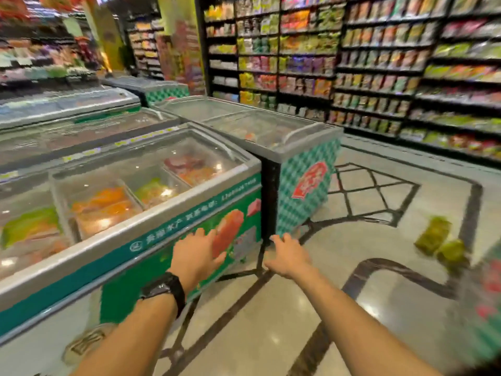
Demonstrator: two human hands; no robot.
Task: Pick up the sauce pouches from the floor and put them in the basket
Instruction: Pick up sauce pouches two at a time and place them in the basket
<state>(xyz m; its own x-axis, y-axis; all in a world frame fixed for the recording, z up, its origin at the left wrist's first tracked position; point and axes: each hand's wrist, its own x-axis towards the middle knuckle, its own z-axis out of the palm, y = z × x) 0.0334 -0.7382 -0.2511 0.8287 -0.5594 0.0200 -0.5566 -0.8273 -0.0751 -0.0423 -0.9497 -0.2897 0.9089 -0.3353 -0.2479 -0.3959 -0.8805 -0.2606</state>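
Clearly left hand [196, 256] and right hand [287, 257] hold nothing, each grip spread; probable green pouches [433, 236] lie rightward.

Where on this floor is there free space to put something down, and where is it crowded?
Free: the tiled floor between the green freezer and the green pouches, and the strip before the shelves. Crowded: the right edge, where the pouches lie near blurred items.

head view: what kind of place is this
Almost surely a supermarket aisle: glass-lidded chest freezers with packaged food inside, tall shelves crammed with colourful packets, and a polished tiled floor.
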